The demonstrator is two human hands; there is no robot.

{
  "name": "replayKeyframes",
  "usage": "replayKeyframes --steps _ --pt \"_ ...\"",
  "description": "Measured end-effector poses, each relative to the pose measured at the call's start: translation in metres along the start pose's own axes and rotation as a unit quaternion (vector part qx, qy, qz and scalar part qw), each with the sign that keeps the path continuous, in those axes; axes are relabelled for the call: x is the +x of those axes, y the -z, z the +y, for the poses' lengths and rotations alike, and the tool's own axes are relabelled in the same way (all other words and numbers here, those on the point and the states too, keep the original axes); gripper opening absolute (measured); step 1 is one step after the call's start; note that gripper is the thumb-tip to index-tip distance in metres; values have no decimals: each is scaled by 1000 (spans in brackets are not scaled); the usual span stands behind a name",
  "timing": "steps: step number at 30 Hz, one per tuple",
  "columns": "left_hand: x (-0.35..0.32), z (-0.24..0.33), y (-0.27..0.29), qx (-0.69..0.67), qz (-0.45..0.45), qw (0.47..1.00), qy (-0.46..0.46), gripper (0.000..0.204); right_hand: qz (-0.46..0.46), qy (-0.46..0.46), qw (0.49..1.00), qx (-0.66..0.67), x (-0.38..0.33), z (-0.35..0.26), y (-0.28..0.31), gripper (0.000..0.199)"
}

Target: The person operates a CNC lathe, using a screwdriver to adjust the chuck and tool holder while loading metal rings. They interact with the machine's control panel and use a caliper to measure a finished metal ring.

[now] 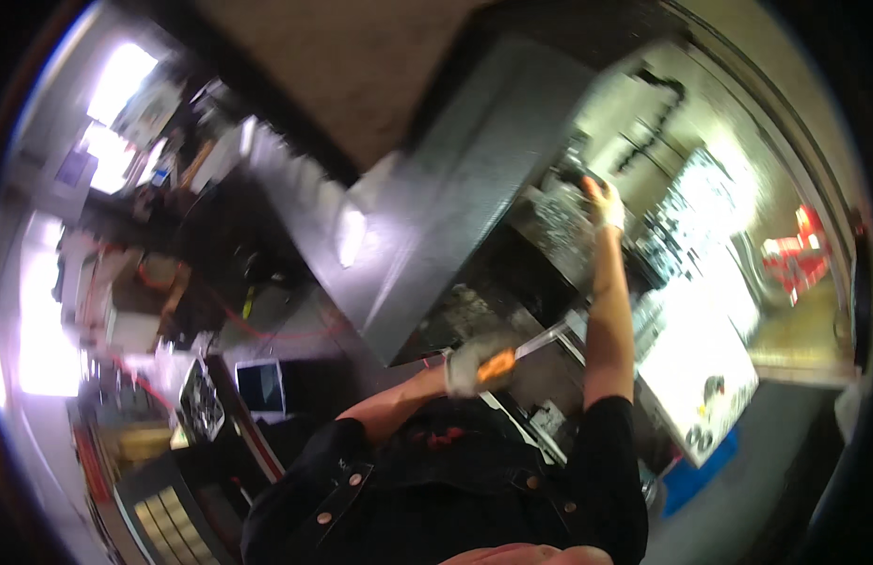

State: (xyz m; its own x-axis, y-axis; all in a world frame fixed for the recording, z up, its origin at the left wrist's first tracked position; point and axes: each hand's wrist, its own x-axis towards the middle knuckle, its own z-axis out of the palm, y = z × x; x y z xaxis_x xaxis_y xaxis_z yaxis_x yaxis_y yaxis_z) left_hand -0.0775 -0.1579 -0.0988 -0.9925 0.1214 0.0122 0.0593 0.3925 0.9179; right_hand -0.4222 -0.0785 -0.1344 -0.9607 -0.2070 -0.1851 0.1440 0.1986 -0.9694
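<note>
My left hand [466,367], in a grey work glove, is closed round the orange handle of a hand tool [497,364]. A long, light metal shaft runs from that handle toward the right; its far end is blurred and its kind does not show. My right arm stretches forward into a machine's opening. There my right hand [603,202], in a pale glove with bare fingertips, is beside a dark machine part [573,174]. Blur hides whether the fingers grip it. Shiny, clear-looking material [560,217] lies just left of that hand.
A large dark grey metal panel [436,217] slants across the middle, its corner close to my left hand. Right of my right arm stands a brightly lit white machine block [700,367]. A red-and-white object [796,254] is at far right, a blue item [700,476] lower right.
</note>
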Motion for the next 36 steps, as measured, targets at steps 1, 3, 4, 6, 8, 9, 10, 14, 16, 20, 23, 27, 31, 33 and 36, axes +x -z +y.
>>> replayKeyframes --steps 1,3,4,6,8,9,10,14,16,20,23,27,31,33,36 --pt "-13 22 14 -2 -73 996 -52 32 -6 40 996 84 30 33 19 57" --pt "-52 68 56 -47 -55 988 -136 27 -4 -11 996 88 26 33 11 56" --pt "-69 73 79 -51 -37 982 -176 27 16 36 999 35 38 45 20 55" --pt "-107 94 127 -72 16 996 -51 30 29 65 997 26 39 47 11 52" --pt "-125 109 172 13 94 995 38 36 33 40 996 79 29 39 4 48" --pt "-122 111 198 122 133 983 -31 40 43 33 994 92 37 44 6 47" --pt "-110 123 213 182 179 966 -48 39 47 -6 997 58 37 40 9 51" --pt "-58 129 262 412 185 885 -115 35 35 -32 992 120 36 36 -3 54" --pt "-41 119 273 433 190 880 -49 31 55 -33 991 119 36 35 -6 47" --pt "-18 104 283 467 207 857 -75 24 39 -10 990 136 34 34 2 39" --pt "-12 106 273 498 239 833 -32 26 -21 -13 995 93 16 22 11 42" --pt "-11 107 272 504 231 832 28 20 34 -27 999 30 11 17 4 59" --pt "-11 98 273 470 256 835 -128 30 48 -9 997 57 26 32 -3 59" --pt "-10 92 276 473 240 839 -120 31 61 -21 996 68 36 44 0 57" --pt "-12 100 268 448 253 854 -74 29 69 -26 991 113 35 49 -4 65"
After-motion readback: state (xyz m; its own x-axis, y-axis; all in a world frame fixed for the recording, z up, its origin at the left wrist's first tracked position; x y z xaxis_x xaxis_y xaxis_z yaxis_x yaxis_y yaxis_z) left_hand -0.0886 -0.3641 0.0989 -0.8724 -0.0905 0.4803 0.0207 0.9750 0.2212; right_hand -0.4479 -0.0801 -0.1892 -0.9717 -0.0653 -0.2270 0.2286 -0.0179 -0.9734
